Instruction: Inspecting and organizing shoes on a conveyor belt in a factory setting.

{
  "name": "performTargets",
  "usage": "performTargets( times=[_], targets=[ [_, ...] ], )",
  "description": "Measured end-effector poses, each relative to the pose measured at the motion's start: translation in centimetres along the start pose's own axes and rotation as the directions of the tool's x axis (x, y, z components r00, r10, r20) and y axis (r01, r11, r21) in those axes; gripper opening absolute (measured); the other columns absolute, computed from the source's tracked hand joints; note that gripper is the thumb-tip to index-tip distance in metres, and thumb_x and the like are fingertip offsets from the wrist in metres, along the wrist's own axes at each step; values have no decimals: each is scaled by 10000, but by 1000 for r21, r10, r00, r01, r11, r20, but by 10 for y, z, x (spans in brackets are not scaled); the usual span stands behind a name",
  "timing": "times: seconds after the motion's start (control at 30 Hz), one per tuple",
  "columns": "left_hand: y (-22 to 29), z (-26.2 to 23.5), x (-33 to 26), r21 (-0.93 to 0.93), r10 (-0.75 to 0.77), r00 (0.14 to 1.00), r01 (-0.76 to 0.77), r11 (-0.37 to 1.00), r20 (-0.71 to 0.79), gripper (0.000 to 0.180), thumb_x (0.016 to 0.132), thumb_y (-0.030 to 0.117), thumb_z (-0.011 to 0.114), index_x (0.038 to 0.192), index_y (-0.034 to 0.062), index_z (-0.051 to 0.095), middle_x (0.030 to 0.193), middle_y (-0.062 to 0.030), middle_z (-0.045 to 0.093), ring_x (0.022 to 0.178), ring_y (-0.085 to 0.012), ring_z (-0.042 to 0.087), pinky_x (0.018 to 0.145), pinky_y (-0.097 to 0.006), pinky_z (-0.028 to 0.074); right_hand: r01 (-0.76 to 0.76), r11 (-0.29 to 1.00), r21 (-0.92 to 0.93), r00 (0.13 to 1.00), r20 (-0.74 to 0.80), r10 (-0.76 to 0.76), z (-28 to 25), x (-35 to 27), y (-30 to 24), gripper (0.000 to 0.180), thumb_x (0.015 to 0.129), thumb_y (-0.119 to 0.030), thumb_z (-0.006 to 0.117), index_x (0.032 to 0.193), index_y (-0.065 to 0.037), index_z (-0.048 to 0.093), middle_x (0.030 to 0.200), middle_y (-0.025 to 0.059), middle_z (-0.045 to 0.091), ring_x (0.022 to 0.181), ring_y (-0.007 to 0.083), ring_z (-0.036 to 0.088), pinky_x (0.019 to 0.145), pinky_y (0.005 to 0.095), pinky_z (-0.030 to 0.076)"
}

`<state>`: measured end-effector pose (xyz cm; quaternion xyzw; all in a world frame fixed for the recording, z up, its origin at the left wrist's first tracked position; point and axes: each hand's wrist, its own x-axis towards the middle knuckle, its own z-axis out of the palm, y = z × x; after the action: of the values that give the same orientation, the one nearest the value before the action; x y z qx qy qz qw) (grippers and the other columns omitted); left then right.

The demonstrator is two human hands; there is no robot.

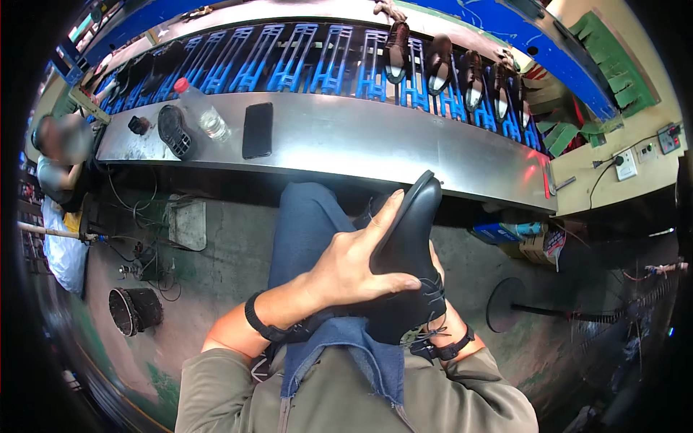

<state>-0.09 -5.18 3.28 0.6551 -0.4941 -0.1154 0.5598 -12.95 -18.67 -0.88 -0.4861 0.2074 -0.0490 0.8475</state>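
Black leather shoe (408, 252) sits over my lap, toe tilted up toward the steel bench. My left hand (354, 263) grips it across the upper, fingers spread along the side, thumb lying near the laces. My right hand (442, 303) is mostly hidden behind the shoe; I see only the wrist and a dark band, so I cannot tell how it holds, though it seems to support the heel end.

Beyond the hands, the steel bench (375, 141) runs across. On it, up and left of my left hand: a dark phone (257, 130) lying flat, a clear plastic bottle (202, 112) with a red cap on its side, and a black sole (175, 131) just beside the bottle.

Farther off, blue racks (303, 65) carry brown shoes (437, 63) in a row, up and right of the hands.

Right of my right hand, under the bench end, a blue rectangular box (494, 232) lies next to a tan carton (535, 247). White wall sockets (626, 164) are on the beige wall, far right.
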Motion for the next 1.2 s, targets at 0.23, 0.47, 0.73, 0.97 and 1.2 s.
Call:
performTargets(
  times=[0.23, 0.47, 0.73, 0.97, 1.2],
  targets=[
    [-9, -18, -3, -660, -504, 847, 282, 696, -169, 739, 839, 235, 791, 1417, 18, 386, 1261, -126, 592, 1200, -228, 568, 1055, -394, 450, 297, 795, -528, 949, 73, -305, 44, 8, -9, 550, 1059, -421, 446, 1337, 51, 494, 1166, 230, 664, 1049, 289, 666, 921, 384, 498],
    [-47, -45, -43, -904, -604, 787, 344, 255, 129, 612, 921, 393, 635, 1330, -42, 501, 1163, -188, 653, 1016, -261, 692, 886, -373, 590, 508, 492, -707, 850, 320, -418, 26, 38, -35, 283, 912, -234, 735, 979, -14, 569, 577, 78, 589, 490, 196, 608, 501, 326, 479],
    [-29, -32, -40, -935, -604, 754, 353, 41, 258, 729, 873, 480, 666, 1353, -36, 483, 1184, -195, 628, 1019, -272, 683, 885, -361, 589, 670, 654, -352, 697, 603, -389, 25, 93, -45, 366, 996, -144, 526, 1282, 83, 489, 664, 137, 565, 580, 290, 617, 565, 365, 473],
    [-32, -19, -49, -943, -680, 686, 333, -25, 260, 743, 878, 536, 673, 1383, 20, 498, 1279, -191, 617, 1134, -323, 651, 1001, -446, 541, 673, 275, -687, 736, 585, -340, 33, 50, -41, 624, 886, -305, 703, 1277, 107, 445, 636, 214, 623, 554, 379, 652, 532, 445, 521],
    [-51, -14, -42, -911, -698, 599, 358, -206, 393, 722, 946, 594, 561, 1355, 1, 520, 1234, -197, 647, 1069, -312, 683, 955, -434, 571, 503, 347, -792, 863, 443, -241, -2, -26, 10, 741, 829, -65, 736, 1410, 182, 346, 1118, 320, 617, 989, 414, 652, 866, 430, 528]
  ],
)
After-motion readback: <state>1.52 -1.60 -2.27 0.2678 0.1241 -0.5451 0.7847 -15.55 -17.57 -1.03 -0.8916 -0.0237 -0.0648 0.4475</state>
